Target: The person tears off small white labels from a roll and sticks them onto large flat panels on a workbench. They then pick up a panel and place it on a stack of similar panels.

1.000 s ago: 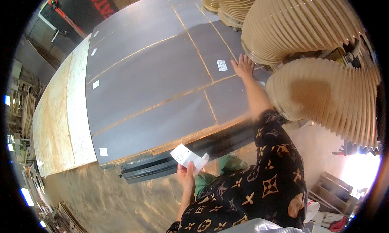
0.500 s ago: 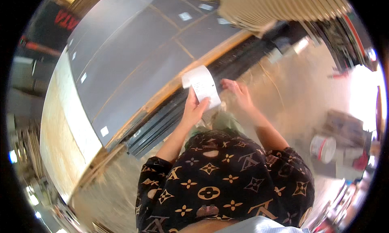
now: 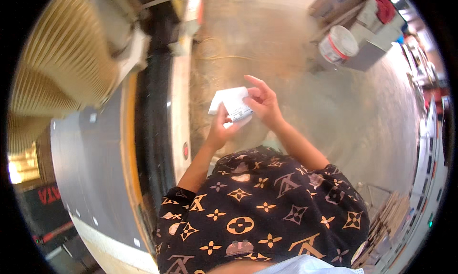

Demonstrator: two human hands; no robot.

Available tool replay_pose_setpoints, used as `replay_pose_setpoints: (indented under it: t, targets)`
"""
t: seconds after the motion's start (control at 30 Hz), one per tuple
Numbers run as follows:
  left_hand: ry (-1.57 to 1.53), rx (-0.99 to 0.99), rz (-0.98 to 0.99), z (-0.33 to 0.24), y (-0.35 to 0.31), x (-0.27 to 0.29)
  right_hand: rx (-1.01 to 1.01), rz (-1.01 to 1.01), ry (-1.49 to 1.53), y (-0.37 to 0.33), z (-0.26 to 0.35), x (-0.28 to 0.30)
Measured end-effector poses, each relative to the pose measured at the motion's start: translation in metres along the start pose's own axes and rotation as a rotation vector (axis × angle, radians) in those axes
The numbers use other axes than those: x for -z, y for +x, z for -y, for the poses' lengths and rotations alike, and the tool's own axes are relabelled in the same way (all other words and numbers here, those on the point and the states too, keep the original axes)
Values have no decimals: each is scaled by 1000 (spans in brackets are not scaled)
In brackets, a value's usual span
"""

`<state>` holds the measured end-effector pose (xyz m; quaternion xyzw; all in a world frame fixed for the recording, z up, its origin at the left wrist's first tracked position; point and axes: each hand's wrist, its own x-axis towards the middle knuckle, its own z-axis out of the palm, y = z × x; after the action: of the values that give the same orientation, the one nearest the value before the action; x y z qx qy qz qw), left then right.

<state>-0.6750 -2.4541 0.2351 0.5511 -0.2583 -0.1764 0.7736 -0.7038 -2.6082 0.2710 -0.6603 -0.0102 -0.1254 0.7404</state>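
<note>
A strip of white printed paper [image 3: 232,101], folded or curled over, is held in front of my body above the floor. My left hand [image 3: 220,131] grips it from the lower left, fingers and thumb at its near edge. At its right edge my right hand [image 3: 264,104] pinches the paper with the thumb, while one finger stands out from it. The print on the paper is too small and blurred to make out.
On the left lies a grey-topped panel table [image 3: 95,155] with small white labels. Corrugated tan sheets [image 3: 71,54] are piled at the far left. A black and white machine rail [image 3: 180,107] runs alongside. A white bucket [image 3: 338,44] stands far right; wooden strips [image 3: 389,214] lie near right.
My view has turned right, so the panel table has swung to the left. My right hand, apart from the paper before, has come onto its right edge; my left hand keeps its hold.
</note>
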Motion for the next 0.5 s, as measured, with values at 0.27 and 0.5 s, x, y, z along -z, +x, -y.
replay_pose_setpoints:
  t: [0.27, 0.5]
  targets:
    - [-224, 70, -213, -12, 25, 35, -137, -30, -214, -22, -21, -36]
    - [-114, 88, -246, -4, 31, 40, -248, -67, -432, -57, -57, -24]
